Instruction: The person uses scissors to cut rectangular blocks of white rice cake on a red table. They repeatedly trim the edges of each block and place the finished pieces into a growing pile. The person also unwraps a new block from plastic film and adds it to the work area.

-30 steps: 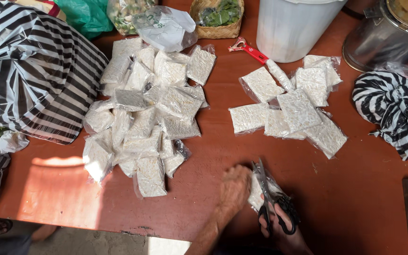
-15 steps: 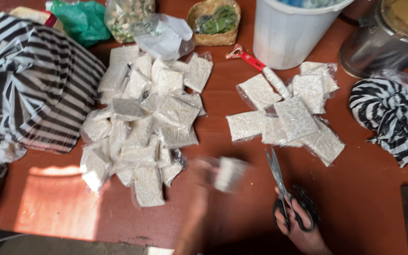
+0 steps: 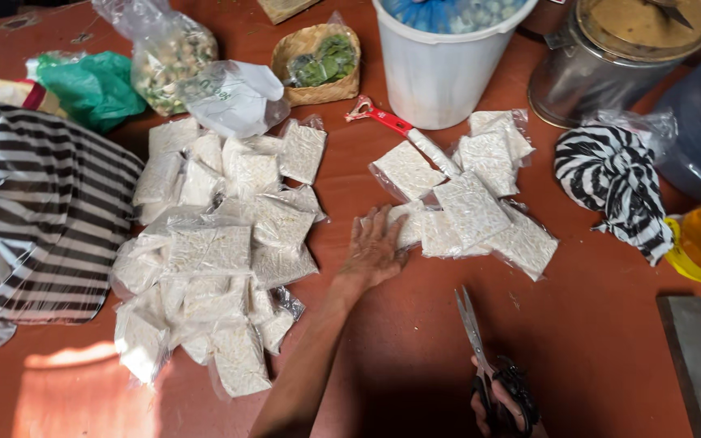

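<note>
My left hand (image 3: 375,247) lies flat on the red-brown table (image 3: 594,324), its fingers resting on the near-left white packet of the smaller pile of clear-wrapped packets (image 3: 468,203). My right hand (image 3: 501,405) is at the bottom edge, gripping black-handled scissors (image 3: 480,357) whose blades are together and point away from me. A larger heap of the same white packets (image 3: 212,251) spreads out to the left of my left arm.
A white bucket (image 3: 440,69), metal pot (image 3: 610,65) and small woven basket of greens (image 3: 318,61) stand at the back. A red-handled peeler (image 3: 383,120) lies by the bucket. Striped bags (image 3: 38,219) (image 3: 610,182) sit left and right; a grey block (image 3: 699,365) lies lower right.
My left hand took a packet from beside the scissors, carried it forward and now presses it onto the smaller pile. The right hand kept the scissors.
</note>
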